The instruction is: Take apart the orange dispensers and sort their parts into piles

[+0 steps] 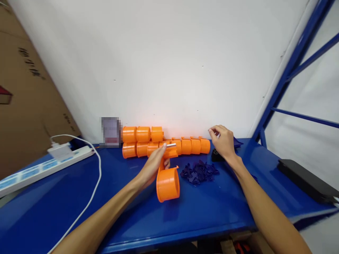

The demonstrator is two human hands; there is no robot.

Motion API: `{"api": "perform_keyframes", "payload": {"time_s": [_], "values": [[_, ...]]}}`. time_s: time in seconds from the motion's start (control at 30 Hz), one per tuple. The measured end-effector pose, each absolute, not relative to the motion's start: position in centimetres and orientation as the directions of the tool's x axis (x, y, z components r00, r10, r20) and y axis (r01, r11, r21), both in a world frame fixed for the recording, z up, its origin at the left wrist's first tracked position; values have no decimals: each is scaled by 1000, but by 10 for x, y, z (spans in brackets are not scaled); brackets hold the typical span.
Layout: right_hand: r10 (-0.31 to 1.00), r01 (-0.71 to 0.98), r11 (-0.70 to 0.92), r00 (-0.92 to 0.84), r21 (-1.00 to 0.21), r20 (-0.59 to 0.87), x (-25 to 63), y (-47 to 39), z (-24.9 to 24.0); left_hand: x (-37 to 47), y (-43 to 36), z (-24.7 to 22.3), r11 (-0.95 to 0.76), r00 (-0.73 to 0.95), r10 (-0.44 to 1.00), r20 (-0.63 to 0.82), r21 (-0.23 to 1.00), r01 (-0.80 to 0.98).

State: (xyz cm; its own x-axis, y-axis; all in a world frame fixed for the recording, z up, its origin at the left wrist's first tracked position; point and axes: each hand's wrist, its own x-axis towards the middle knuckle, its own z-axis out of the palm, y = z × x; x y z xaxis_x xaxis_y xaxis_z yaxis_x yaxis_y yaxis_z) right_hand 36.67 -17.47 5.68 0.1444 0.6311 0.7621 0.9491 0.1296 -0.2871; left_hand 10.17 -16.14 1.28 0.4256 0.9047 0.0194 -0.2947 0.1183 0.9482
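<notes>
My left hand [155,163] is closed around the long arm of an orange plastic cup-shaped part [168,185]. Its round cup hangs below my fingers, above the table. A thin whitish strip [171,145] shows at the arm's upper end, by my thumb. My right hand [222,140] is raised at the right, fingers curled and thumb near the index fingertip; whether anything small is pinched there I cannot make out. Below it lies a black object [216,155] with round holes. Dark blue scraps [200,172] are heaped between my hands.
Orange cups [129,134] lie in two stacked rows against the white wall. A white power strip [45,167] with a plugged charger and white cable [99,169] is at left. At right are a black flat box [304,178] and a blue metal frame [280,84].
</notes>
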Motion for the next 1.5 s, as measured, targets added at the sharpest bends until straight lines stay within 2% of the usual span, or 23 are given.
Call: {"api": "perform_keyframes", "payload": {"time_s": [0.07,0.1,0.17,0.27,0.33,0.47,0.57,0.73,0.93,1.03,1.13,1.23,1.33,1.5], "values": [[607,876,402,-36,-268,794,334,-183,50,102,-162,13,120,449,893,19,953,-279],[609,833,487,-109,-262,785,320,-187,46,103,-162,13,118,456,890,20,955,-272],[650,776,546,-154,-316,744,296,-191,37,102,-162,14,95,464,885,34,964,-250],[760,728,502,-112,-467,641,282,-192,32,101,-161,14,-13,491,865,98,985,-173],[821,678,494,-158,-545,548,283,-191,33,100,-160,15,-96,539,832,136,990,-102],[868,565,482,-207,-669,451,291,-191,39,94,-156,19,-187,603,783,151,982,-3],[892,501,446,-186,-741,411,293,-190,40,90,-155,25,-182,633,765,117,983,38],[938,391,320,-260,-863,230,291,-191,44,85,-157,37,-177,628,771,107,983,50],[951,406,152,-310,-901,21,304,-197,58,69,-141,46,-156,566,812,143,987,-26],[903,504,149,-420,-850,-91,315,-197,60,55,-126,48,-138,303,933,194,971,-197],[936,666,230,-351,-710,-26,301,-199,50,50,-119,49,-175,76,975,207,936,-306],[973,886,230,-207,-403,101,266,-204,34,55,-121,47,-202,62,971,231,930,-308],[975,968,204,-188,-145,114,238,-208,21,63,-124,42,-213,86,964,250,927,-308],[985,986,164,-163,-19,49,228,-206,16,66,-122,35,-189,114,965,235,930,-315]]}}
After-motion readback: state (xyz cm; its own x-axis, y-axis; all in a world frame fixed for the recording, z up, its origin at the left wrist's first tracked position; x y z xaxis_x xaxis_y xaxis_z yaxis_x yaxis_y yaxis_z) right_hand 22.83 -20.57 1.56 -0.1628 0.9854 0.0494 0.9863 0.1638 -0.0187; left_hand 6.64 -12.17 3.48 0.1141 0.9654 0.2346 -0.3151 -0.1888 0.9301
